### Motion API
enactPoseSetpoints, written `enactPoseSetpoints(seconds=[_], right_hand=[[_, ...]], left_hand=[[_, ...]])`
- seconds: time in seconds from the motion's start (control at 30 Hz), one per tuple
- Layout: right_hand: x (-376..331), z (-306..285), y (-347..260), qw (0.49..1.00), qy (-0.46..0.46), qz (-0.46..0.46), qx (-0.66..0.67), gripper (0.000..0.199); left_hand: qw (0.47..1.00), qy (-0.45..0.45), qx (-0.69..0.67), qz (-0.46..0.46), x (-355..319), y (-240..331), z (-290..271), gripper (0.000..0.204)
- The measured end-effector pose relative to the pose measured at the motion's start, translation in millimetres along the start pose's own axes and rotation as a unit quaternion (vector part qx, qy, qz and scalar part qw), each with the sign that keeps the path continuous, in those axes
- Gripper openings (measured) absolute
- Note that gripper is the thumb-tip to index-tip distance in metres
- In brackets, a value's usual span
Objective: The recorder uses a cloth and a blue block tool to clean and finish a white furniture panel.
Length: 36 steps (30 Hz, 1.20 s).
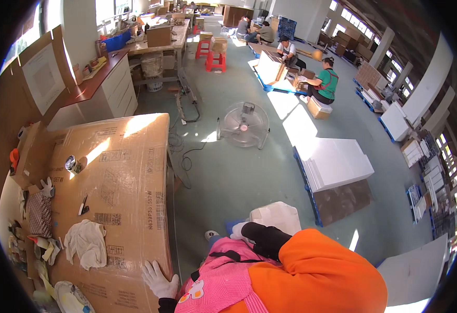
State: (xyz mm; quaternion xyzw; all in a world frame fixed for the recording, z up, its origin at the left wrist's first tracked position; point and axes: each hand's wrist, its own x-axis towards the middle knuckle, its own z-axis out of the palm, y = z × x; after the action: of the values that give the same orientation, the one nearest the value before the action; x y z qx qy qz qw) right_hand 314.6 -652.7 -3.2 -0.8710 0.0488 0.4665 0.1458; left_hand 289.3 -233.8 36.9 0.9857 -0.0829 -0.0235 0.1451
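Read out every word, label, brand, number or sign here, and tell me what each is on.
Cardboard under the left hand: dark printed letters, numbers and symbols, partly legible; I won't copy them out.
White sheet on the upright cardboard panel: faint print, too blurred to read.
Small round container: its markings are too small to read.
Pink apron: a picture patch, no readable words.

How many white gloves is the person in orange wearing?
2: one on the left hand, resting on the cardboard, and one on the right hand, at the end of the black sleeve. The right one is partly hidden.
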Motion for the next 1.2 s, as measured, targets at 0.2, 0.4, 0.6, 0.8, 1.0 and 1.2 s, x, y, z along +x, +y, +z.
enactPoseSetpoints(seconds=[0.2, 0.4, 0.6, 0.8, 1.0, 1.2], right_hand=[[114, 0, 35, 0.982, -0.099, -0.076, -0.14, 0.044], [145, -85, -4, 0.962, -0.132, -0.127, -0.202, 0.051], [154, -181, -2, 0.966, -0.186, -0.12, -0.131, 0.063], [190, -225, 37, 0.935, -0.25, -0.037, -0.248, 0.052], [224, -238, 23, 0.947, -0.175, -0.046, -0.266, 0.051], [213, -202, -34, 0.952, -0.162, -0.148, -0.213, 0.053]], left_hand=[[0.999, -0.023, -0.022, 0.012, 12, 4, -8, 0.093], [0.988, 0.079, 0.128, 0.017, -1, -19, 47, 0.095], [0.997, 0.032, 0.019, -0.071, 25, 22, -1, 0.078], [0.992, 0.03, 0.036, -0.113, 30, 25, -2, 0.075], [0.992, 0.023, 0.022, -0.119, 37, 17, -2, 0.076], [0.994, 0.032, 0.006, -0.109, 28, 16, 2, 0.078]])
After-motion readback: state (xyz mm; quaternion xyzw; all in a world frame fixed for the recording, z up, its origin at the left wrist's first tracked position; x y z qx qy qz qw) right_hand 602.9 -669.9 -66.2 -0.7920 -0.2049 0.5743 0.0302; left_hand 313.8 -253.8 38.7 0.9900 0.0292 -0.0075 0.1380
